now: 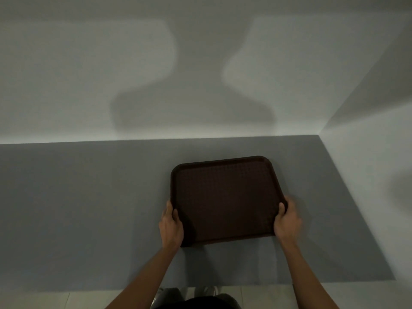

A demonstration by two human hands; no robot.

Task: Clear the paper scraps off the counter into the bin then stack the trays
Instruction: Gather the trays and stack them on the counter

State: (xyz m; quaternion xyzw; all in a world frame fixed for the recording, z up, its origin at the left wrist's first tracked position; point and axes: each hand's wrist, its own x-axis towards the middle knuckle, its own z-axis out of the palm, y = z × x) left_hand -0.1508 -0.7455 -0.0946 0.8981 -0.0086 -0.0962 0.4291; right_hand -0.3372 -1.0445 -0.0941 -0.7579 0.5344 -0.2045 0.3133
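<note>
A dark brown tray [225, 201] lies on the grey counter [78, 208], right of centre and close to the near edge. Nothing is in it; its bed is bare. Whether it is one tray or more stacked cannot be told from this view.

The tray is a rounded rectangle with a low raised rim all round. Its long axis runs left to right, roughly along the counter's near edge, though the whole tray is turned slightly, so the far right corner sits a little farther away than the far left. The bed carries a fine grid or basket-weave texture; the rim looks smooth. The material looks like moulded plastic.

The left hand [170, 228] grips the tray's near left corner, thumb over the rim onto the bed, fingers hidden beneath or behind the edge. The right hand [286, 221] grips the near right corner likewise, thumb on top of the rim. The right hand is somewhat blurred. Whether the tray rests flat or is lifted slightly at the near side cannot be told.

The counter is matte, flat and plain, ending at a pale wall [200, 74] on the far side and another on the right, meeting in a corner. Soft shadows fall across the far wall. Below the near edge, pale floor tiles [84, 299] show.
</note>
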